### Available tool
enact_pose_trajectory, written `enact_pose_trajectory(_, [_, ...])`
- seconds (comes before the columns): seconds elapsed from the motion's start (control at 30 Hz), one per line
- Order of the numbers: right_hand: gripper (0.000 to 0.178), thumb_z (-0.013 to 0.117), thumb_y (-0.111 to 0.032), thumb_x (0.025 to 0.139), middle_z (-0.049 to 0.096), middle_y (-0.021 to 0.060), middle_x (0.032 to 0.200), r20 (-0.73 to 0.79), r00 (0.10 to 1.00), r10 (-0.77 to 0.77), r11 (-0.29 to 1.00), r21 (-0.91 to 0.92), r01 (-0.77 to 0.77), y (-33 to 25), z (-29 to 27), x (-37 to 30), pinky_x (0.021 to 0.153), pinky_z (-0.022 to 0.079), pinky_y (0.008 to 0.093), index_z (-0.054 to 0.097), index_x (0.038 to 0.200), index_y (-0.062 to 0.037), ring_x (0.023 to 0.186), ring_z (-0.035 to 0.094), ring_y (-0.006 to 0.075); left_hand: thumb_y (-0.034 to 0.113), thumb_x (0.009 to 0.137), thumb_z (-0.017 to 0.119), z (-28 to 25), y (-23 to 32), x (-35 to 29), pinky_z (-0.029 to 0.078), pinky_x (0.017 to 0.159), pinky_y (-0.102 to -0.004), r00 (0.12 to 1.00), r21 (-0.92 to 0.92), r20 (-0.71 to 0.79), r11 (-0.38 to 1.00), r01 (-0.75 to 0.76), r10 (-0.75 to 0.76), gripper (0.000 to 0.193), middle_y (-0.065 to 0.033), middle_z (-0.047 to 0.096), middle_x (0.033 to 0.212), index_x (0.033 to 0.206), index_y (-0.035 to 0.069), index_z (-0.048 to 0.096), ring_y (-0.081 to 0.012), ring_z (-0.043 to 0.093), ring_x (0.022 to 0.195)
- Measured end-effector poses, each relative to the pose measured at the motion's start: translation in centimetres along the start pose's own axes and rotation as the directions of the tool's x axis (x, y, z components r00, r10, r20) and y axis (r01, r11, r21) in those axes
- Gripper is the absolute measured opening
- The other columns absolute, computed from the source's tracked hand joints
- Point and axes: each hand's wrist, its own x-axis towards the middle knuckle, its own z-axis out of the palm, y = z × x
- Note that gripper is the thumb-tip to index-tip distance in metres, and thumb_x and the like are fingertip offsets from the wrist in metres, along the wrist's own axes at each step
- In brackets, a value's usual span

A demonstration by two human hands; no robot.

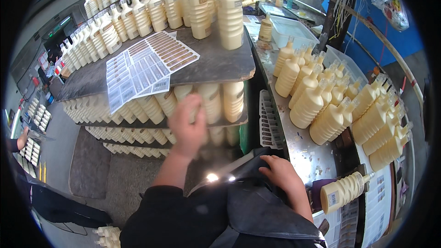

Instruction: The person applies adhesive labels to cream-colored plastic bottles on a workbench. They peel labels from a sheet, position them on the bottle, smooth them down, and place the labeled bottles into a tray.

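My left hand (187, 121) is raised in front of the rack's lower shelf, smeared by motion, so I cannot make out its fingers or anything in them. Behind it stand cream-coloured ribbed bottles (233, 101) with clear necks. On the board above lie overlapping label sheets (149, 64), partly hanging over the front edge. My right hand (281, 173) rests on the black apron (257, 202) over my lap, fingers stretched out and holding nothing. Beside my right forearm, a single bottle (342, 192) lies on its side at the bench, a label on its base end.
A metal-topped bench (303, 156) on the right carries several upright bottles (308, 103) and a clear plastic tub (291, 32). A label strip (268, 119) stands between rack and bench. More bottles (138, 16) fill the rack's top board. Another person's legs (64, 206) show at left.
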Motion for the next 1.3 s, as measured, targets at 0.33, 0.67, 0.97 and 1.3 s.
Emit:
enact_pose_trajectory(0.33, [0.04,0.069,-0.025,0.092,0.068,0.0218,0.113,-0.023,0.999,0.032,0.999,-0.022,-0.033,0.2,0.1,0.1,0.094,0.052,0.0477,0.064,0.127,-0.0061,0.106,0.066,0.0412,0.003,0.085,0.073,-7.7,-6.3,3.5,0.031,0.119,-0.0525,0.992,0.822,0.084,0.569,-0.016,-0.094,0.061,-0.0157,0.05,0.15,0.143,0.01,0.054,-0.0358,0.04,0.145])
enact_pose_trajectory(0.67, [0.036,0.069,-0.019,0.091,0.069,0.0211,0.111,-0.013,0.999,-0.034,0.999,-0.033,0.033,0.5,1.4,0.4,0.092,0.053,0.0482,0.065,0.124,-0.0048,0.106,0.066,0.0413,-0.001,0.087,0.06,-9.0,-9.1,5.9,0.048,0.074,-0.0435,0.995,0.795,0.09,0.597,-0.103,0.052,0.019,-0.0086,0.072,0.091,0.101,0.007,0.07,-0.0296,0.068,0.087])
enact_pose_trajectory(0.97, [0.061,0.071,-0.026,0.098,0.066,0.0176,0.129,-0.048,0.964,-0.263,0.777,0.582,0.241,-5.2,-1.4,5.4,0.099,0.053,0.0395,0.048,0.15,-0.005,0.117,0.066,0.0288,0.004,0.088,0.063,-6.3,-1.1,4.0,0.04,0.057,-0.0395,0.969,0.669,0.191,0.701,-0.246,0.157,0.007,-0.0038,0.055,0.067,0.084,0.009,0.059,-0.0238,0.058,0.063])
enact_pose_trajectory(1.3, [0.055,0.063,-0.028,0.102,0.061,0.0181,0.134,0.091,0.979,-0.185,-0.018,0.995,-0.096,-15.8,-3.9,12.9,0.094,0.057,0.0363,0.047,0.141,0.0073,0.12,0.065,0.0276,0.007,0.077,0.063,-3.9,3.5,2.2,0.042,0.061,-0.0351,0.909,0.448,0.35,0.811,-0.375,0.227,0.02,-0.0037,0.06,0.081,0.097,0.007,0.064,-0.0202,0.059,0.071])
